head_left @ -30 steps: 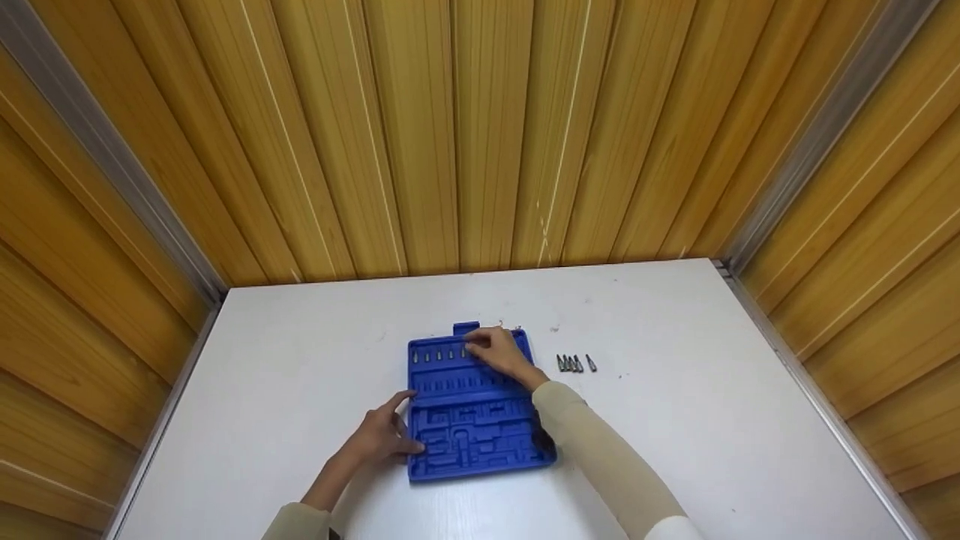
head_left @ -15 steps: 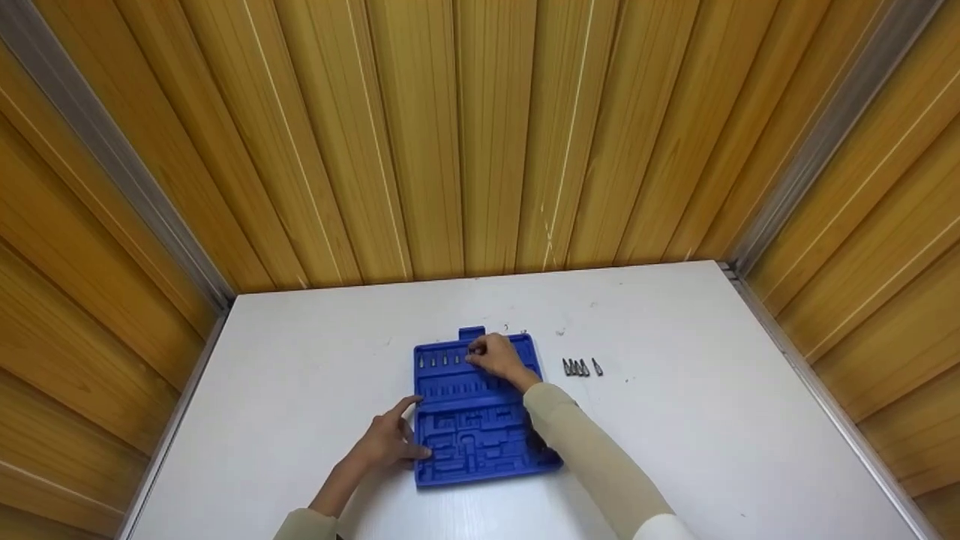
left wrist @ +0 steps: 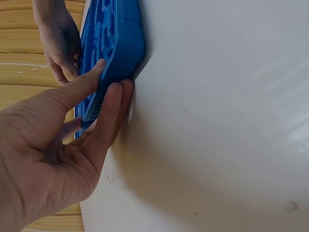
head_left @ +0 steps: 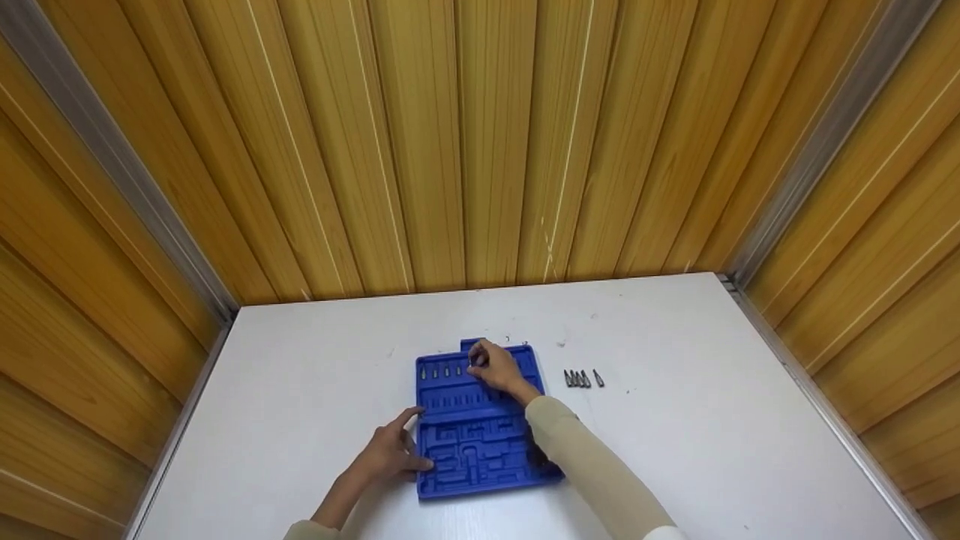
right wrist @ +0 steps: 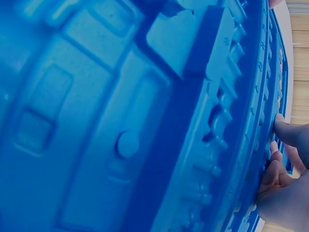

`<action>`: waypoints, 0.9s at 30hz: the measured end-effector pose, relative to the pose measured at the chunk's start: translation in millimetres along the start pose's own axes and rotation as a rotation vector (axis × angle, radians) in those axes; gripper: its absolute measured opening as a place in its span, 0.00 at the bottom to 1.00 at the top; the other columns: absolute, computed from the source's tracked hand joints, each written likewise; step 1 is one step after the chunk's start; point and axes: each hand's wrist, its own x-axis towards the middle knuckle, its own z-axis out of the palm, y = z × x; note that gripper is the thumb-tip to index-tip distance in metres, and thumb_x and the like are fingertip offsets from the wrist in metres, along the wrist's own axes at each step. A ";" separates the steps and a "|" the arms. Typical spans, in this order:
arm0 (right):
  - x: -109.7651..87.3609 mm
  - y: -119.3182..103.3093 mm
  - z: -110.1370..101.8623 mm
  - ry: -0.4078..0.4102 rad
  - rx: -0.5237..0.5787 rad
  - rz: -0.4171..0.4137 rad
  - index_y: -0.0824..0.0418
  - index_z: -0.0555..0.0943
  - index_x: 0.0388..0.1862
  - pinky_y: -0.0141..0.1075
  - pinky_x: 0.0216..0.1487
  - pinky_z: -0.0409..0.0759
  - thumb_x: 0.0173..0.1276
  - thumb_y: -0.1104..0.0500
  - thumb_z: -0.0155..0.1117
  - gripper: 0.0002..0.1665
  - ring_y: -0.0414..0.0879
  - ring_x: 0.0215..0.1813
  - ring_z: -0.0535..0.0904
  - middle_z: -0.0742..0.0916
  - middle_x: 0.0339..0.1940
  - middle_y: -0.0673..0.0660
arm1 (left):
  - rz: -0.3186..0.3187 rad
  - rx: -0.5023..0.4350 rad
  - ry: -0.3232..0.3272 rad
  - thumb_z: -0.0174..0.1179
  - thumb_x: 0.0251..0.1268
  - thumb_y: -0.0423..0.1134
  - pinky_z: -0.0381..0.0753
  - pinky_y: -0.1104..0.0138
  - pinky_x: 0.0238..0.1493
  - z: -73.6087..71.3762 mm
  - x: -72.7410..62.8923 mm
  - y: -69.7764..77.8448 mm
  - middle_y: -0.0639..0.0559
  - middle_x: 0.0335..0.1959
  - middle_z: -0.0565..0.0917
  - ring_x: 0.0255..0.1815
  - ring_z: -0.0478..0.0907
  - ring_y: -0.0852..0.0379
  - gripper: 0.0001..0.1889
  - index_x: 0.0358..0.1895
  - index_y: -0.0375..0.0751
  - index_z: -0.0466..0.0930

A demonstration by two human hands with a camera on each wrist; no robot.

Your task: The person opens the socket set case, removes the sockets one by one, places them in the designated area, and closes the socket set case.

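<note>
An open blue plastic bit case [head_left: 491, 491] lies on the white table, its moulded compartments facing up. My left hand [head_left: 386, 452] grips its left edge; in the left wrist view the thumb [left wrist: 91, 79] presses the top of the rim while the fingers brace the side wall. At the far row of slots, my right hand [head_left: 496, 366] pinches a small screwdriver bit, mostly hidden by the fingertips. Several bits [head_left: 447, 371] stand seated in that row to the left of those fingertips. In the right wrist view, thumb and fingers [right wrist: 280, 181] meet at the case's far part.
To the right of the case, several metal bits [head_left: 577, 379] lie side by side on the table [head_left: 675, 420], with a single bit [head_left: 598, 378] slightly apart. Wood-patterned panels [head_left: 480, 150] enclose the table at the back and both sides.
My right hand stays at the far row, its fingertips shifting slightly around the bit there. My left hand keeps its grip on the case edge. The head view has tilted slightly.
</note>
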 end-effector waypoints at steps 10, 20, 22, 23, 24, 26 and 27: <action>-2.6 6.5 -1.4 0.008 0.020 -0.043 0.70 0.86 0.36 0.45 0.48 0.80 0.65 0.66 0.72 0.07 0.58 0.44 0.82 0.87 0.38 0.67 | 0.010 0.020 0.003 0.79 0.49 0.31 0.83 0.62 0.37 1.3 -0.4 0.1 0.44 0.33 0.82 0.31 0.77 0.56 0.49 0.76 0.37 0.61; -5.4 10.6 -6.6 -0.087 0.281 0.018 0.69 0.84 0.40 0.32 0.49 0.79 0.71 0.62 0.68 0.09 0.44 0.47 0.83 0.89 0.50 0.65 | -0.028 0.041 0.027 0.80 0.49 0.32 0.78 0.62 0.41 2.8 0.3 2.3 0.46 0.33 0.81 0.32 0.74 0.56 0.49 0.76 0.39 0.62; -7.3 9.6 -9.5 -0.096 0.323 0.044 0.70 0.83 0.41 0.35 0.52 0.82 0.72 0.61 0.67 0.10 0.46 0.50 0.85 0.89 0.52 0.66 | -0.035 0.034 0.028 0.80 0.49 0.32 0.77 0.62 0.41 2.8 0.6 2.5 0.46 0.33 0.80 0.33 0.74 0.56 0.49 0.76 0.39 0.62; -8.3 9.0 -11.1 -0.096 0.334 0.050 0.70 0.83 0.42 0.37 0.53 0.83 0.72 0.61 0.67 0.10 0.49 0.51 0.85 0.89 0.53 0.66 | -0.037 0.027 0.027 0.79 0.49 0.32 0.77 0.63 0.40 2.8 0.7 2.4 0.46 0.33 0.80 0.33 0.74 0.56 0.49 0.76 0.39 0.62; -9.2 8.6 -12.5 -0.095 0.344 0.054 0.70 0.83 0.42 0.40 0.54 0.84 0.72 0.62 0.67 0.10 0.51 0.51 0.85 0.88 0.53 0.67 | -0.036 0.023 0.026 0.79 0.49 0.32 0.77 0.63 0.40 2.7 0.5 2.3 0.46 0.33 0.80 0.33 0.74 0.56 0.49 0.77 0.39 0.62; -10.9 7.7 -15.2 -0.094 0.358 0.057 0.71 0.83 0.42 0.45 0.55 0.85 0.72 0.62 0.67 0.10 0.56 0.53 0.85 0.88 0.53 0.68 | -0.030 0.019 0.024 0.79 0.50 0.32 0.78 0.63 0.39 2.6 -0.4 1.7 0.46 0.34 0.80 0.33 0.74 0.56 0.49 0.77 0.39 0.62; -11.5 6.9 -16.5 -0.099 0.363 0.063 0.71 0.83 0.42 0.47 0.55 0.85 0.72 0.62 0.67 0.10 0.57 0.53 0.85 0.88 0.52 0.68 | -0.024 0.020 0.025 0.79 0.50 0.32 0.78 0.63 0.40 2.5 -1.1 1.1 0.46 0.33 0.80 0.33 0.74 0.56 0.49 0.77 0.39 0.62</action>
